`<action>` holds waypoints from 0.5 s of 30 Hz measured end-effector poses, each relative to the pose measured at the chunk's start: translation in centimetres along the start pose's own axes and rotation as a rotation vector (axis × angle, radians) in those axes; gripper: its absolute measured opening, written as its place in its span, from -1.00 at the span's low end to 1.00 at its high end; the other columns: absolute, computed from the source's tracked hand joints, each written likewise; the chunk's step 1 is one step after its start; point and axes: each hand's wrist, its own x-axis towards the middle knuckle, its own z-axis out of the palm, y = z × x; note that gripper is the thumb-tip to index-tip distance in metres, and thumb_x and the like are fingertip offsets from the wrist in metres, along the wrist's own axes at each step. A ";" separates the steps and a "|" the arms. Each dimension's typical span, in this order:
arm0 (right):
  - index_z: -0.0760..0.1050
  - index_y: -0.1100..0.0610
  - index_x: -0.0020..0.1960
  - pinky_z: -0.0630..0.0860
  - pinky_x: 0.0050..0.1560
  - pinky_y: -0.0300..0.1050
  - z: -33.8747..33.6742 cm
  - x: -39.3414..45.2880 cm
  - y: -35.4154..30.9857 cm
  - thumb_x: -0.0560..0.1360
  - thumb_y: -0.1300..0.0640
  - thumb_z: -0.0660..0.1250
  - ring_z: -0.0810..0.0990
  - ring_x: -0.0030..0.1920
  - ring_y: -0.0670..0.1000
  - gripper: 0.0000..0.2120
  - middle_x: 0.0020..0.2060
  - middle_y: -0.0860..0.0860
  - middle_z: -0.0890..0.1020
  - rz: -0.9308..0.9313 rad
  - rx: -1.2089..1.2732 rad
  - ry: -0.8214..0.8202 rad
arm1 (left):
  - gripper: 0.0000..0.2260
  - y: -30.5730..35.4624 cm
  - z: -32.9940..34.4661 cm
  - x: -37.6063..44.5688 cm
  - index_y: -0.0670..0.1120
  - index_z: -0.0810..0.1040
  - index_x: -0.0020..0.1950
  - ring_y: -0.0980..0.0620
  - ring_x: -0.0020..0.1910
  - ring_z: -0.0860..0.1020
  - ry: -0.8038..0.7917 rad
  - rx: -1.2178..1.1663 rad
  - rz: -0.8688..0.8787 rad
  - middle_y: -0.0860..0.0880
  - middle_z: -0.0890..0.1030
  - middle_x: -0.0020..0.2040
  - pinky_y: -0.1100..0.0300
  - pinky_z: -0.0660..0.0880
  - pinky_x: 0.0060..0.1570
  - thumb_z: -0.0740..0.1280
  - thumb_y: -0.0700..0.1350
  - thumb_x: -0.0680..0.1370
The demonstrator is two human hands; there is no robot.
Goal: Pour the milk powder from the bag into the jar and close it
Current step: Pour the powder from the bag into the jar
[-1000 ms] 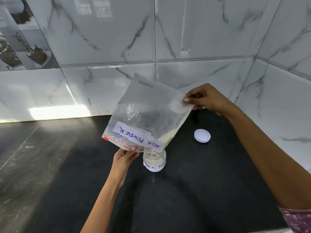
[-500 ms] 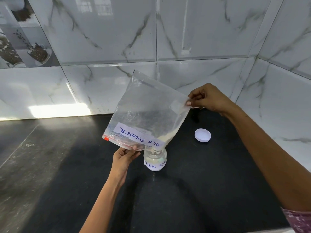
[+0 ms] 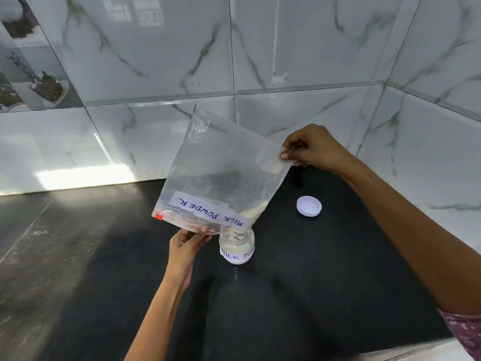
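The right hand [image 3: 316,149] pinches the upturned bottom corner of the bag [image 3: 223,173] between thumb and curled fingers. Down-left of that grip, the left hand [image 3: 188,242] pinches the bag's zip edge. Just right of the left hand, the bag's low corner, holding powder [image 3: 256,211], meets the open jar [image 3: 237,247]. The lid [image 3: 309,206] lies on the counter [image 3: 325,269] below the right hand, apart from the jar.

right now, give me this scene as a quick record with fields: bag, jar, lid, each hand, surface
bag: clear zip bag labelled MILK POWDER, upside down, its lower corner at the jar mouth, a little powder left in that corner
jar: small clear jar, upright on the counter, uncapped, partly filled with powder
lid: white lid, lying on the counter to the right of the jar, apart from it
left hand: left hand holds the bag's zip edge beside the jar
right hand: right hand pinches the bag's raised corner
surface: black counter
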 end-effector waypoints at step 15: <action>0.62 0.28 -0.09 0.58 -0.32 -0.38 -0.3 -0.8 0.5 0.41 0.32 0.43 0.61 -0.42 -0.21 -0.92 -0.19 0.19 0.68 0.027 0.003 0.010 | -0.88 -0.1 0.0 -0.3 -0.08 0.61 -0.01 0.06 -0.01 0.59 0.036 0.087 -0.037 0.07 0.70 -0.12 0.12 0.48 0.07 0.31 -0.24 0.53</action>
